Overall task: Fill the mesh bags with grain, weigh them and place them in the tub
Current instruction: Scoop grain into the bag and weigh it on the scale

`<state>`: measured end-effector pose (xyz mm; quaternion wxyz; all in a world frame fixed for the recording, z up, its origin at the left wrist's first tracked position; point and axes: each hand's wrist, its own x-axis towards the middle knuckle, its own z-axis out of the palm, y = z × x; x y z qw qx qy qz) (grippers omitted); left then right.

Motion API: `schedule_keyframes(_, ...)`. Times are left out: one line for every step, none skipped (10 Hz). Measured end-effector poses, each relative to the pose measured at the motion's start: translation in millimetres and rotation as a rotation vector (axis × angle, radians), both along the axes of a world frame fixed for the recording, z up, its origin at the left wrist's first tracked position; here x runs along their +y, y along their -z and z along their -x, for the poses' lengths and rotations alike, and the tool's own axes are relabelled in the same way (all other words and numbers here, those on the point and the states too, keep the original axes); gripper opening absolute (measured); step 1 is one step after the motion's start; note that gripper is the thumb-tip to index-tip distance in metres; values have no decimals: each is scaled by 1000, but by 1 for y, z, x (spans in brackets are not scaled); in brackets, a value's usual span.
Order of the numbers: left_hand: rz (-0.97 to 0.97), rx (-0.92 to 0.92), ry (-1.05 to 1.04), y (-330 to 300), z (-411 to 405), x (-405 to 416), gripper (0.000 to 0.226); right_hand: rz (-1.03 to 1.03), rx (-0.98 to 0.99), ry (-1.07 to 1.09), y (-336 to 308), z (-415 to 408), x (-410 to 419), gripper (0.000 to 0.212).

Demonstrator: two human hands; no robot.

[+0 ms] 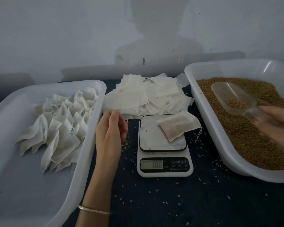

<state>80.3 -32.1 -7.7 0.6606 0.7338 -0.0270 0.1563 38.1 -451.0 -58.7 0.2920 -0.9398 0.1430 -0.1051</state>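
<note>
Now | filled white mesh bag (177,125) lies on white digital scale (162,133), display 300 | soft, light, grain shifts inside: pinch the drawstring neck | left hand (111,128) loosely curled, holding nothing | right hand (275,123) grips clear plastic scoop (231,99) over grain | white tub of filled bags (92,112) at left.

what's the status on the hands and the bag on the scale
Left hand loosely curled, holding nothing, beside the scale. Right hand grips scoop over the grain tub. Filled bag on scale. Nothing blocking.
</note>
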Motion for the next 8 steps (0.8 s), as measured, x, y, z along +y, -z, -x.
schedule_keyframes(-13,18,12,1,-2,-1,32,20,38,-5,13,-5,-18,68)
schedule_keyframes(-92,10,109,-8,-11,-8,18,-13,64,6,29,-7,-31,75)
schedule_keyframes(-414,-31,337,-27,-33,-34,13,-30,103,22,37,-8,-28,78)
schedule_keyframes(-832,-15,591,-35,-58,-74,45,-80,110,42,37,-8,-16,76)
schedule_keyframes(-1174,82,744,-31,-77,-111,62,-159,105,48,27,-4,-3,73)
schedule_keyframes(-1310,142,816,-17,-86,-132,50,-235,87,55,19,0,6,75)
schedule_keyframes(-1307,89,802,-5,-87,-135,33,-277,91,87,14,1,20,80)
schedule_keyframes(-1167,66,759,-7,-85,-124,22,-214,72,104,18,2,18,79)
